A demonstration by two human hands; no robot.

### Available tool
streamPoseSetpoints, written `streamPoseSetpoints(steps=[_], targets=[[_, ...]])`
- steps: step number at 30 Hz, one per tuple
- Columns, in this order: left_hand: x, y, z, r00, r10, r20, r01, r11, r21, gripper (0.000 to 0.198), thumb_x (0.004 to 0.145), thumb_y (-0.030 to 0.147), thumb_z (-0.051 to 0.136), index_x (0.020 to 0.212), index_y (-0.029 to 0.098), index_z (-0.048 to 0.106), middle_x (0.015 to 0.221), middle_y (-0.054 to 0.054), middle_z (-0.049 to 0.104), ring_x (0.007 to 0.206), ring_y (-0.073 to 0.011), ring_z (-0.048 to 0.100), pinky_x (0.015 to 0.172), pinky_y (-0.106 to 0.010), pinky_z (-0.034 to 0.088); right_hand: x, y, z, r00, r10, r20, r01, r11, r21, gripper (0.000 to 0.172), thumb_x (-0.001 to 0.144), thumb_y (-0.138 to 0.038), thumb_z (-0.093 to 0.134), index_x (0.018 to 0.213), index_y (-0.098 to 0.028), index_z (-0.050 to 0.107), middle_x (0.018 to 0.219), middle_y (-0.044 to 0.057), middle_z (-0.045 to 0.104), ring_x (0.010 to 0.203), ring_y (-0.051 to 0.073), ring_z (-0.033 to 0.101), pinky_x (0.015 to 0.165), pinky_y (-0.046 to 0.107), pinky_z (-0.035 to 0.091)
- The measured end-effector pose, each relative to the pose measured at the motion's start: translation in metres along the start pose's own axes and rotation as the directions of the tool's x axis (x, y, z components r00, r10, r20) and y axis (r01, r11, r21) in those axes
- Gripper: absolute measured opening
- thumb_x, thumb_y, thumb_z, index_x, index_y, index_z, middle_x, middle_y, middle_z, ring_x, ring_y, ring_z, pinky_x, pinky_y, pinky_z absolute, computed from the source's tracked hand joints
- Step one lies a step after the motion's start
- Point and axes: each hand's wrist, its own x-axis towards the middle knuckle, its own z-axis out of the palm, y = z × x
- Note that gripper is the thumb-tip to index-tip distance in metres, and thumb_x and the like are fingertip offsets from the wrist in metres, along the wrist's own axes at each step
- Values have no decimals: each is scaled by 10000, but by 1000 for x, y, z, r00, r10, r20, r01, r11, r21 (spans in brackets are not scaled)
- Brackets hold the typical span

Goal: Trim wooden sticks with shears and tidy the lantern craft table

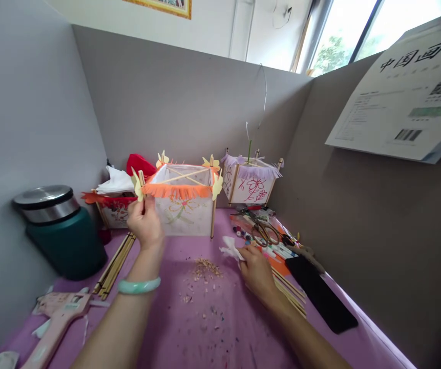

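My left hand [146,223] is closed on the near left corner post of a lantern [189,218]. This lantern has white painted sides, an orange paper fringe, crossed sticks on top and yellow butterfly cutouts at its corners. Between the fingers and thumb of my right hand [256,269] is a crumpled white tissue [230,249], held a little in front of the lantern's right side. A small heap of wood shavings [207,267] lies on the purple tablecloth [193,328] between my two hands, with more crumbs scattered toward me.
A lilac-fringed lantern [253,188] stands at the back right, near scissors [264,233]. Left are a green tumbler [64,241], a red-fringed lantern [117,212], bundled sticks [114,266] and a pink glue gun [61,315]. A black phone-like slab [320,294] lies right. Grey partitions [193,102] enclose the table.
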Motion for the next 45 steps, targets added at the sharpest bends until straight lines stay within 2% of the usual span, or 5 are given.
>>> streamPoseSetpoints(steps=[14,23,29,34,45], targets=[[-21,-77,43,998,-40,56,29,980,195,276,808,376,545,773,123,650,793,-60,562,842,-208,563,860,-359,460,-12,34,12,959,197,-204,-50,825,563,239,761,-197,485,866,-187,699,914,74,604,923,235,550,870,354,396],[-41,-23,-1,953,262,155,-294,923,249,409,758,229,573,1144,99,601,1184,-154,534,1168,-259,471,1034,-401,358,-1,17,11,951,299,77,-205,427,881,327,728,-398,551,865,-125,668,661,46,619,544,156,516,499,262,405],[-97,27,-16,596,-355,720,273,933,235,335,715,308,689,1002,136,675,1009,-112,652,873,-210,595,785,-326,468,7,-16,5,964,221,149,-203,251,946,291,661,-336,615,854,-124,667,646,8,620,515,116,479,460,210,352],[-139,42,-35,34,-505,862,838,485,251,508,639,441,782,1019,136,640,907,-90,666,762,-180,613,672,-281,497,-4,-61,-3,983,144,109,-143,249,958,303,750,-356,545,927,-136,652,727,5,635,617,133,528,562,231,426],[-128,37,-96,368,-693,620,816,560,142,514,506,433,831,848,121,608,677,6,608,567,-112,538,487,-202,447,-69,39,-53,944,206,258,-219,976,22,942,639,-511,739,1408,-96,389,1401,234,417,1328,376,331,1048,474,269]])
